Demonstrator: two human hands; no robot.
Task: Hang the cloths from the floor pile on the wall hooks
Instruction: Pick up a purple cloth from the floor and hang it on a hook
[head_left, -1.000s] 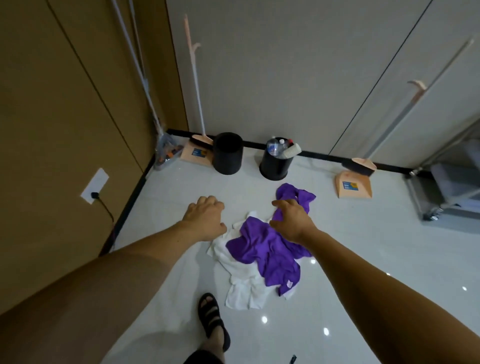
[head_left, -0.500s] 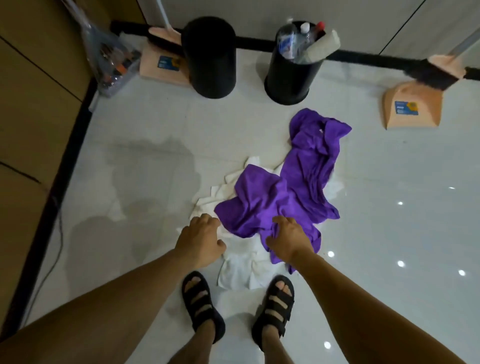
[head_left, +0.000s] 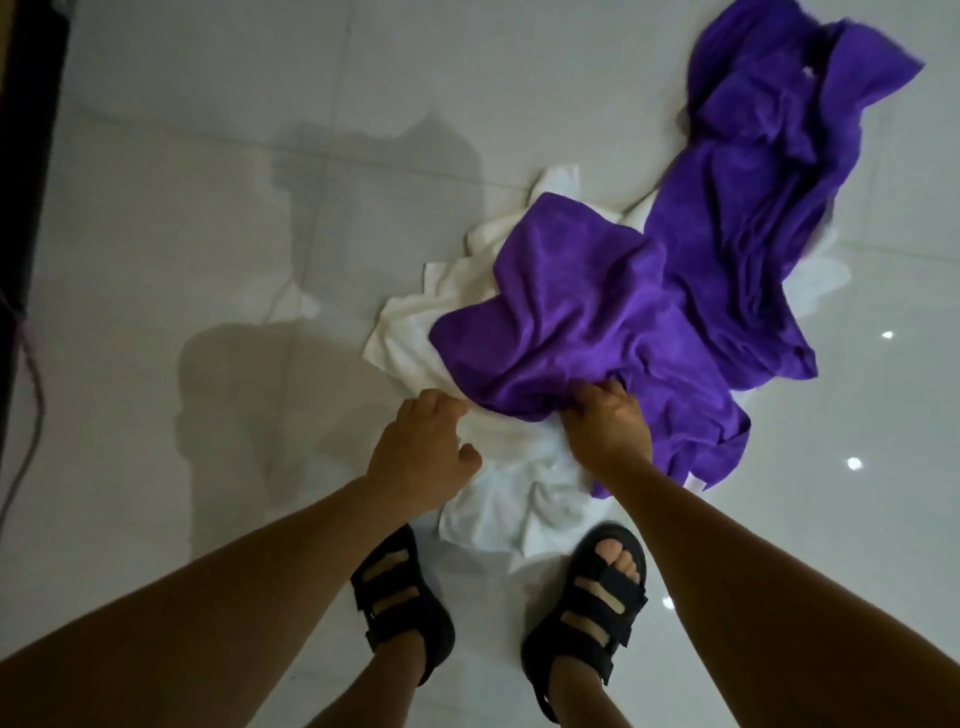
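Two hands in shot, left hand (head_left: 423, 457) and right hand (head_left: 608, 431). Two black sandals (head_left: 402, 603) (head_left: 592, 618). Two purple cloths (head_left: 566, 322) (head_left: 753, 182), by the look. Underneath, white cloths (head_left: 498, 499), count unclear. One cable (head_left: 31, 415).

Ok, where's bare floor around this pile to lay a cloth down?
Widest bare tile floor lies left of the white cloths, out to the dark baseboard and the cable. A smaller bare patch sits right of the purple cloths, beside the right sandal. Crowded: the pile's near edge, where left hand, right hand and left sandal meet.
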